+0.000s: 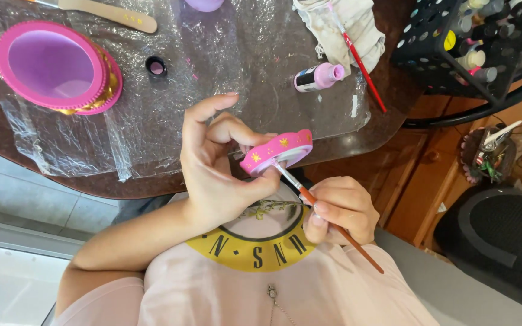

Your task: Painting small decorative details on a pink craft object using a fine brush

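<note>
My left hand (212, 175) holds a small pink lid (279, 150) on edge between thumb and fingers; its rim bears little yellow star shapes. My right hand (341, 208) grips a thin paintbrush with a reddish-brown handle (364, 253), and the brush tip touches the lid's lower rim beside my left thumb. Both hands hover over my pale pink shirt, just off the table's near edge.
A round pink box with a lilac inside and gold trim (55, 66) lies on clear plastic sheeting (212, 48) over the dark table (43, 172). Nearby are a black cap (156, 66), a pink paint bottle (318, 76), a red brush (364, 69), a cloth (339, 24), a wooden stick (110, 12), and a black rack of paint bottles (454, 54).
</note>
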